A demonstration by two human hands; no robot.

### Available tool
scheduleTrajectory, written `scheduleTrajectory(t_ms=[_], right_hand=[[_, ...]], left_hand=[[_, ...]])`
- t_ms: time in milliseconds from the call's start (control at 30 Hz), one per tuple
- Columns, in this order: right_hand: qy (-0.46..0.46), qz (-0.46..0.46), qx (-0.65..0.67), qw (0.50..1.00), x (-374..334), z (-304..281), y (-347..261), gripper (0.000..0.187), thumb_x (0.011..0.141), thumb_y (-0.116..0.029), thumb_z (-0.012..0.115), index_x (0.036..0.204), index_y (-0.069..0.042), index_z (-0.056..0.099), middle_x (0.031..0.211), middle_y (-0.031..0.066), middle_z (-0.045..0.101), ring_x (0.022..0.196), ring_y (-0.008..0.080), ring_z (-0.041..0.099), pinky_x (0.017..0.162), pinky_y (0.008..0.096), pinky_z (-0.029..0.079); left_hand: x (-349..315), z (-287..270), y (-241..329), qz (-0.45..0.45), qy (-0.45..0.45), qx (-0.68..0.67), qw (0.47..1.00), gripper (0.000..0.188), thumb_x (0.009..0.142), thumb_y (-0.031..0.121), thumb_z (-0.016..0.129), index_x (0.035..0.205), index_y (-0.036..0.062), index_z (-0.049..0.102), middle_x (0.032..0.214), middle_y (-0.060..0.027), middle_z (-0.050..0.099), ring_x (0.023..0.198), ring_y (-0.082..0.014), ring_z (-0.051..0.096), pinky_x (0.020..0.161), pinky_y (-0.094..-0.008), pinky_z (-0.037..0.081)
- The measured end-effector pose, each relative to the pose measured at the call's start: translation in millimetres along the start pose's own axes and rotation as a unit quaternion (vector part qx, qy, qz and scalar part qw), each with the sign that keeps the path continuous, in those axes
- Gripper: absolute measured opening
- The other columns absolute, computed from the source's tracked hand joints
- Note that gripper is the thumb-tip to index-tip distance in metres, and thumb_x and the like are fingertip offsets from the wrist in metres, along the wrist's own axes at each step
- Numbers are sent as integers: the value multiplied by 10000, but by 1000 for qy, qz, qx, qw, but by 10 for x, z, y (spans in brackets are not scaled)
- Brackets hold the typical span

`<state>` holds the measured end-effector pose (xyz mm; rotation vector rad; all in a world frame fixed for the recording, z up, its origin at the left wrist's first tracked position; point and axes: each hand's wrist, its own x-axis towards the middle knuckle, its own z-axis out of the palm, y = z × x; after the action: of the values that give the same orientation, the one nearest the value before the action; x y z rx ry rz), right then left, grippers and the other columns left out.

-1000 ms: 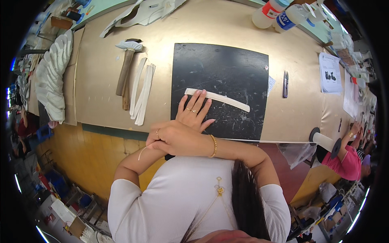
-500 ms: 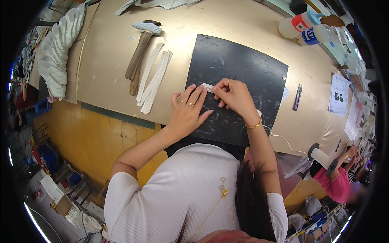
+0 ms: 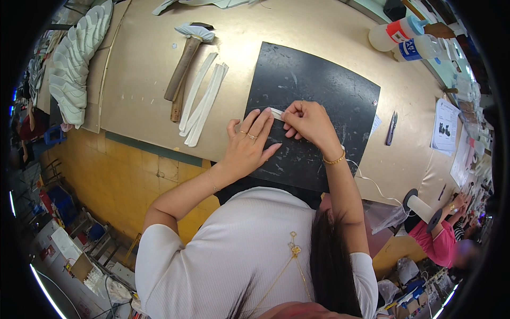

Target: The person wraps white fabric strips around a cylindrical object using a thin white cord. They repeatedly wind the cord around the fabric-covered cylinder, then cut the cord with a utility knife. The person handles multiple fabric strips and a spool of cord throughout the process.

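A short length of white strip (image 3: 277, 113) lies on the black mat (image 3: 319, 80), between my two hands. My left hand (image 3: 245, 139) rests on the mat with its fingers stretched out, the fingertips touching the strip's left end. With thumb and fingers my right hand (image 3: 311, 125) pinches the strip farther right. Thin white cord (image 3: 366, 176) runs from beside my right wrist toward a spool (image 3: 422, 206) at the table's near right edge. Whether the cord joins the strip is hidden by my right hand.
Left of the mat lie several white strips (image 3: 204, 106) and a hammer with a wrapped head (image 3: 186, 64). Stacked white pieces (image 3: 74, 64) stand far left. To the right are a cutter (image 3: 391, 128), printed sheets (image 3: 444, 127) and bottles (image 3: 396, 34). Another person's pink sleeve (image 3: 435, 242) shows lower right.
My right hand has shifted slightly along the strip, still pinching it. My left hand stays nearly in place, fingertips on the strip. The whole view has tilted a little.
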<state>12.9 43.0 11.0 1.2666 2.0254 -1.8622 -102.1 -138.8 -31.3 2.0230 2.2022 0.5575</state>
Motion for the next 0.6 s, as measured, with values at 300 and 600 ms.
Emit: scheduleTrajectory(t_ms=[300, 600], right_hand=[[35, 3, -26, 999, -124, -64, 34, 223, 936, -201, 698, 910, 20, 717, 706, 47, 693, 582, 102, 681, 506, 227, 515], [119, -7, -65, 991, -450, -297, 305, 266, 930, -227, 708, 896, 36, 728, 696, 93, 693, 501, 137, 627, 523, 284, 479]], left_hand=[[95, -120, 26, 17, -36, 28, 999, 646, 881, 389, 745, 1369, 9, 559, 1512, -127, 479, 1342, -284, 454, 1039, -499, 317], [143, -124, 79, 13, -22, 38, 999, 694, 866, 386, 763, 1403, 12, 531, 1474, -132, 512, 1309, -291, 472, 1032, -477, 324]])
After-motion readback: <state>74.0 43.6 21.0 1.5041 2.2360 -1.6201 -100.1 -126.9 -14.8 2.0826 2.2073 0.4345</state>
